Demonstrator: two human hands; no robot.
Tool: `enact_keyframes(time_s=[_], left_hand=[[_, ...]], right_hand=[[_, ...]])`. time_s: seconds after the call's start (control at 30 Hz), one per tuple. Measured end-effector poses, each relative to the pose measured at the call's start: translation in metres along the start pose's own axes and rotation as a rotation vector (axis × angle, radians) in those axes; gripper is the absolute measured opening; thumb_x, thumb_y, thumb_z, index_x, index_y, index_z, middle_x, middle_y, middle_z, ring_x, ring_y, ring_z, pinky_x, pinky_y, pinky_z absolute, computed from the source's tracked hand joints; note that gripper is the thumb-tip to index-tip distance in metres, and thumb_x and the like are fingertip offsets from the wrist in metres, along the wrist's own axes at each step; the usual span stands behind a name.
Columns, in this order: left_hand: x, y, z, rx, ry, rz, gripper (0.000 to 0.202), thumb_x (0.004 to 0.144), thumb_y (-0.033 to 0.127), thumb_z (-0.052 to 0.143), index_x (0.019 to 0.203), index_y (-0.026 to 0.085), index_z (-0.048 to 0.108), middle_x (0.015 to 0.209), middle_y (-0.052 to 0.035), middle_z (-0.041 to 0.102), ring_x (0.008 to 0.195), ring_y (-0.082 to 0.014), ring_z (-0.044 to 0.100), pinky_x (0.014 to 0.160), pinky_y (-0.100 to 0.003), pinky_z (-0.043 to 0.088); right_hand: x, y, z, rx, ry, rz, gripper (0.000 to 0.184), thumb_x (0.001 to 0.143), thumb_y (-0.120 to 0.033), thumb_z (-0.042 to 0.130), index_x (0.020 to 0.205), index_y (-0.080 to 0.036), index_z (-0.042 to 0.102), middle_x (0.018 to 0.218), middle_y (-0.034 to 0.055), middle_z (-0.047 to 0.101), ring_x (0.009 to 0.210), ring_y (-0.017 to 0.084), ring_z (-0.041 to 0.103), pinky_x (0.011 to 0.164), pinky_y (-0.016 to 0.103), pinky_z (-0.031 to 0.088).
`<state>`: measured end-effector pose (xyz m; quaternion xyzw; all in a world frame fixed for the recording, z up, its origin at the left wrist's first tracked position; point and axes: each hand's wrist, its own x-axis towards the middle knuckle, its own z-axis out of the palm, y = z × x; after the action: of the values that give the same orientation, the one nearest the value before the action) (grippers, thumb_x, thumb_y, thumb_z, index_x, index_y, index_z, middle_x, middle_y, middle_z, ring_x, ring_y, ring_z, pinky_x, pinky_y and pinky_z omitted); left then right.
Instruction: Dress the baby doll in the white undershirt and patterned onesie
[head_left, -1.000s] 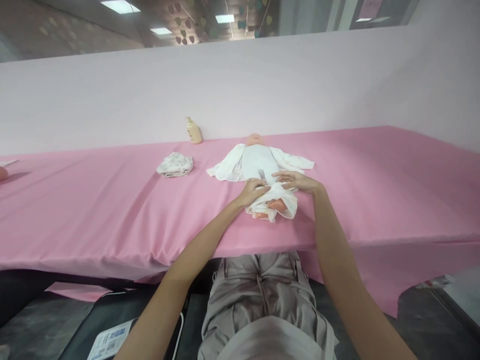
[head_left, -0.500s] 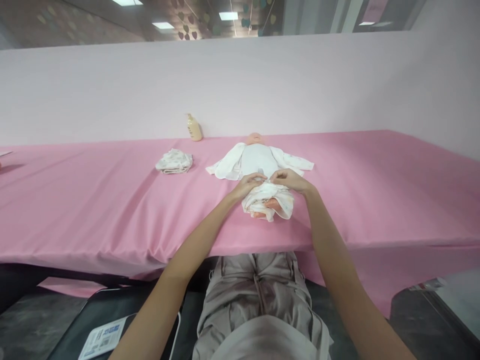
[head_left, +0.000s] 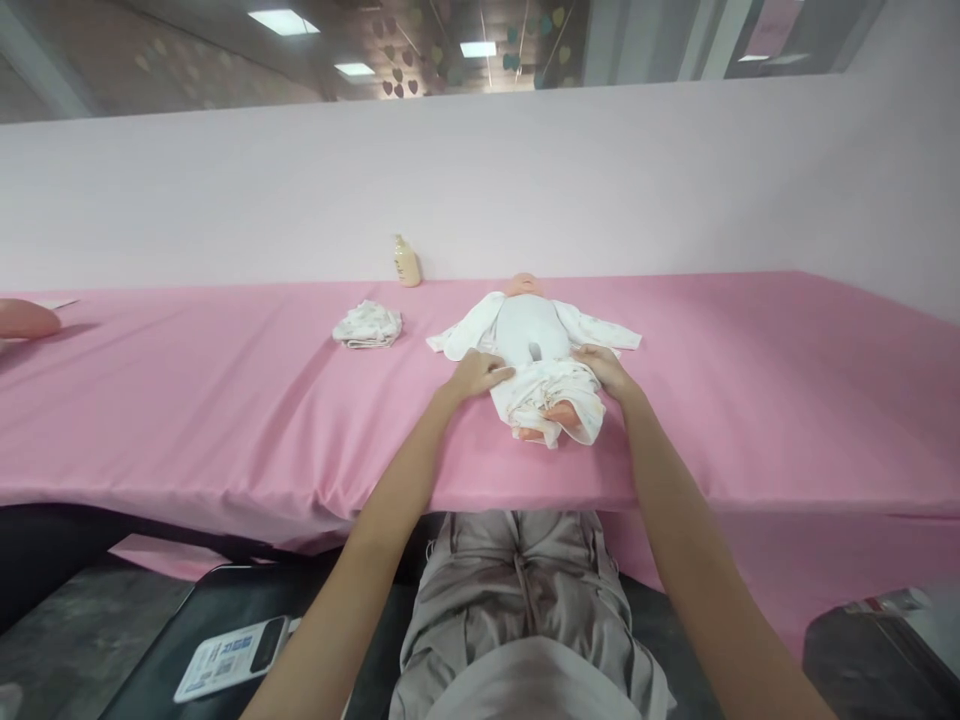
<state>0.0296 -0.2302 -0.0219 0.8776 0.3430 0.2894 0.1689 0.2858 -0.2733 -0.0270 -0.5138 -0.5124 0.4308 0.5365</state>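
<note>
A baby doll [head_left: 529, 325] in a white bodysuit lies on its back on the pink table [head_left: 225, 400], head toward the wall. Patterned white trousers [head_left: 551, 400] are bunched around its legs, with its feet showing at the bottom. My left hand [head_left: 474, 373] grips the waistband at the doll's left hip as I see it. My right hand [head_left: 606, 368] grips the waistband on the other side. Both hands have fingers curled into the cloth.
A small folded patterned cloth [head_left: 369, 326] lies left of the doll. A cream pump bottle [head_left: 406, 262] stands by the pale wall. A pinkish object [head_left: 26, 319] sits at the far left edge. A phone-like device [head_left: 232, 656] rests below the table.
My hands moved apart from the middle of the doll's waist to its two sides. The trousers sit slightly higher on the doll. The view shifted a little right.
</note>
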Motion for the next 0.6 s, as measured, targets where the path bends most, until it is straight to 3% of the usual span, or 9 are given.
enact_keyframes(time_s=[0.07, 0.13, 0.23, 0.4, 0.5, 0.6], left_hand=[[0.000, -0.009, -0.002, 0.086, 0.106, -0.035, 0.037, 0.079, 0.040, 0.051, 0.051, 0.017, 0.047, 0.048, 0.0036, 0.039, 0.050, -0.0098, 0.031, 0.057, -0.027, 0.024], [0.002, -0.014, -0.002, 0.072, 0.141, -0.061, 0.029, 0.078, 0.036, 0.050, 0.057, 0.017, 0.055, 0.051, 0.0029, 0.047, 0.053, -0.0109, 0.037, 0.060, -0.027, 0.028], [0.003, -0.019, 0.001, -0.105, 0.029, -0.105, 0.023, 0.075, 0.037, 0.052, 0.067, 0.017, 0.060, 0.061, 0.0014, 0.054, 0.060, -0.0127, 0.045, 0.063, -0.026, 0.032], [0.003, -0.025, -0.002, -0.368, -0.228, -0.174, 0.028, 0.068, 0.043, 0.064, 0.075, 0.017, 0.057, 0.064, 0.0033, 0.047, 0.058, -0.0111, 0.041, 0.057, -0.024, 0.031], [0.004, -0.027, 0.000, -0.321, -0.154, -0.161, 0.028, 0.069, 0.044, 0.063, 0.072, 0.018, 0.053, 0.066, 0.0034, 0.046, 0.061, -0.0114, 0.040, 0.059, -0.025, 0.032], [0.005, -0.026, 0.007, -0.201, 0.006, -0.167, 0.028, 0.073, 0.043, 0.059, 0.067, 0.018, 0.048, 0.067, 0.0027, 0.046, 0.063, -0.0127, 0.041, 0.060, -0.026, 0.032]], right_hand=[[0.002, 0.004, 0.001, -0.028, 0.014, 0.001, 0.043, 0.049, -0.051, 0.077, 0.055, -0.019, 0.049, 0.054, -0.0041, 0.048, 0.053, 0.010, 0.041, 0.052, 0.026, 0.032], [0.002, 0.006, 0.002, -0.074, 0.024, -0.010, 0.042, 0.050, -0.051, 0.077, 0.057, -0.019, 0.052, 0.057, -0.0025, 0.052, 0.057, 0.011, 0.044, 0.053, 0.026, 0.034], [0.001, 0.006, 0.002, -0.150, -0.015, -0.023, 0.038, 0.054, -0.050, 0.075, 0.063, -0.018, 0.055, 0.061, -0.0020, 0.054, 0.059, 0.011, 0.046, 0.054, 0.025, 0.034], [-0.003, 0.002, -0.006, -0.195, -0.168, 0.013, 0.030, 0.058, -0.041, 0.073, 0.066, -0.019, 0.055, 0.062, -0.0033, 0.052, 0.059, 0.011, 0.045, 0.053, 0.024, 0.034], [-0.002, 0.002, -0.006, -0.266, -0.186, 0.056, 0.031, 0.060, -0.040, 0.072, 0.056, -0.018, 0.050, 0.056, -0.0035, 0.048, 0.055, 0.010, 0.040, 0.050, 0.024, 0.031], [0.000, 0.005, 0.001, -0.296, -0.067, 0.046, 0.033, 0.061, -0.040, 0.072, 0.052, -0.018, 0.049, 0.051, -0.0042, 0.045, 0.053, 0.010, 0.038, 0.049, 0.025, 0.029]])
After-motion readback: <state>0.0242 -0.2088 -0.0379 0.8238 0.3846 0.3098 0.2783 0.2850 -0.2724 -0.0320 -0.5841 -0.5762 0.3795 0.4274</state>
